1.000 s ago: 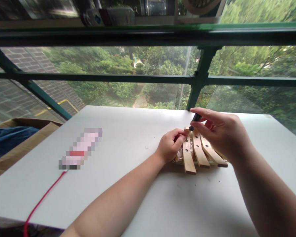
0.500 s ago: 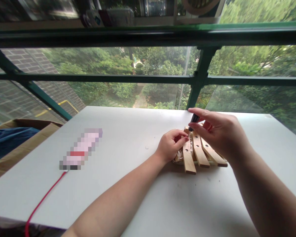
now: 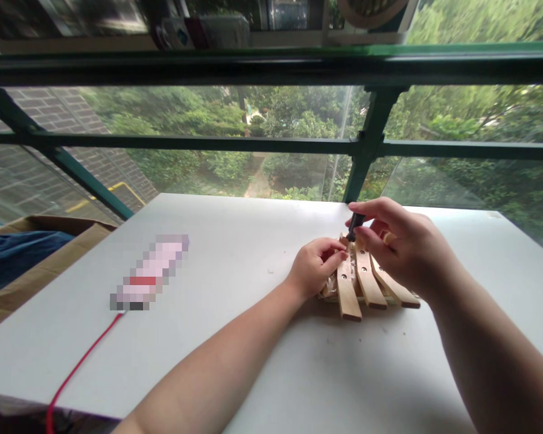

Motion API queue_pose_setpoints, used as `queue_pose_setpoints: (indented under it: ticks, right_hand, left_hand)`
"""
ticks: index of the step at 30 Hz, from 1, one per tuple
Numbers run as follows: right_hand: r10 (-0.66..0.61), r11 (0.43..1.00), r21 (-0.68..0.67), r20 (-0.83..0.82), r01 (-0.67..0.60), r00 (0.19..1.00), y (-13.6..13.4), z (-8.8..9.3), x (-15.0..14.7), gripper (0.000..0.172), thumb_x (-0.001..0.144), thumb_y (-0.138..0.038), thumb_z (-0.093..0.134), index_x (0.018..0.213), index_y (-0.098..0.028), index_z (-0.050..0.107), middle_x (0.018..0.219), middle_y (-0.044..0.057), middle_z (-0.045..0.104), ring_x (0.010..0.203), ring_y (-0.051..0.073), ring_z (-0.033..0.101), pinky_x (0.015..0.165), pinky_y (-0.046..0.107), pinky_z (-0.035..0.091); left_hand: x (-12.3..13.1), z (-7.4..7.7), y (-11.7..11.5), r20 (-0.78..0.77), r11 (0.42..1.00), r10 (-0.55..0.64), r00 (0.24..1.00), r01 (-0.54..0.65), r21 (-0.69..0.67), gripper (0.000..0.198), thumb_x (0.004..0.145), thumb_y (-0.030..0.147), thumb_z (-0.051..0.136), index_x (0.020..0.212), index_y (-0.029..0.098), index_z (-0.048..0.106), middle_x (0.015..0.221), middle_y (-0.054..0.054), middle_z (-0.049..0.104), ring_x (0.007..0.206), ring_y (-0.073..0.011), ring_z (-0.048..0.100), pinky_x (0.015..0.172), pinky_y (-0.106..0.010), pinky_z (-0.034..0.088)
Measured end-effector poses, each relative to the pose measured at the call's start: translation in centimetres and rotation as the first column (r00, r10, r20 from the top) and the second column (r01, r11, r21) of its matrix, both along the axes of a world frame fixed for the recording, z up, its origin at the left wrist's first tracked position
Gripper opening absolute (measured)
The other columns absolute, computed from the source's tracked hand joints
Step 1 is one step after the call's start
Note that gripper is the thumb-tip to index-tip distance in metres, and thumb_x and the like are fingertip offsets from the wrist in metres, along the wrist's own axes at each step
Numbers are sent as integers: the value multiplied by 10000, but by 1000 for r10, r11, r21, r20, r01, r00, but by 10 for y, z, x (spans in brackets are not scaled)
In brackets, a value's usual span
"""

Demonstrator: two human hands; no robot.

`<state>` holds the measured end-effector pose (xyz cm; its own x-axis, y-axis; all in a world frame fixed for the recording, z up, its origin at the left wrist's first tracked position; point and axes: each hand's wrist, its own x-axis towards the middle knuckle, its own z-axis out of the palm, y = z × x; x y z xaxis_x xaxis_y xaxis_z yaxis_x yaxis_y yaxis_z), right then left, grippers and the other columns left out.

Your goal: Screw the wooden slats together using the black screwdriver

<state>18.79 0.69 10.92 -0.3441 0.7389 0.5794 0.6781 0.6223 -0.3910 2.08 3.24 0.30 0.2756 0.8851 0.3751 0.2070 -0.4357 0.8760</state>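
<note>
My right hand (image 3: 407,247) grips the dark handle of a small screwdriver (image 3: 355,224), held nearly upright with its tip down. Below the tip lies a pale wooden slat (image 3: 349,298) with a screw (image 3: 344,276) in it. My left hand (image 3: 311,268) rests at that slat, thumb and fingertips pinched together beside the screwdriver's tip; whatever they hold is too small to make out. Two more bent slats with screws, a middle one (image 3: 371,289) and a right one (image 3: 400,295), fan out alongside. Crinkled clear plastic (image 3: 330,286) shows under the slats.
The white table (image 3: 226,265) carries a blurred-out pinkish phone-like object (image 3: 156,271) with a red cable (image 3: 84,354) at left. Beyond the edge stands a cardboard box (image 3: 88,241) with blue cloth (image 3: 22,256). A green railing (image 3: 208,143) runs behind the table.
My right hand has shifted slightly, its fingers turned a little around the screwdriver, so a ring now shows. My left hand stays at the slat. The view has moved very slightly.
</note>
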Motion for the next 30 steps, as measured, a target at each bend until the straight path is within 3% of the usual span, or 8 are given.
queue_pose_setpoints:
  ticks: [13,30]
  right_hand:
    - [-56,993,102,18,54,998,1,0,-1,250,792,-170,648,1037,-207,611,729,-22,603,551,91,503,570,230,409]
    - [-84,989,124,30,80,996,3,-1,-1,253,791,-189,652,1040,-200,608,730,-2,615,581,129,548,584,263,434]
  left_hand:
    - [-1,-3,1,-39,997,8,999,-5,77,165,888,296,579,929,179,688,864,-33,659,785,-147,579,757,-261,462]
    - [-2,-3,1,-57,992,22,998,-15,125,159,899,280,568,919,177,687,847,-31,654,790,-147,579,763,-264,454]
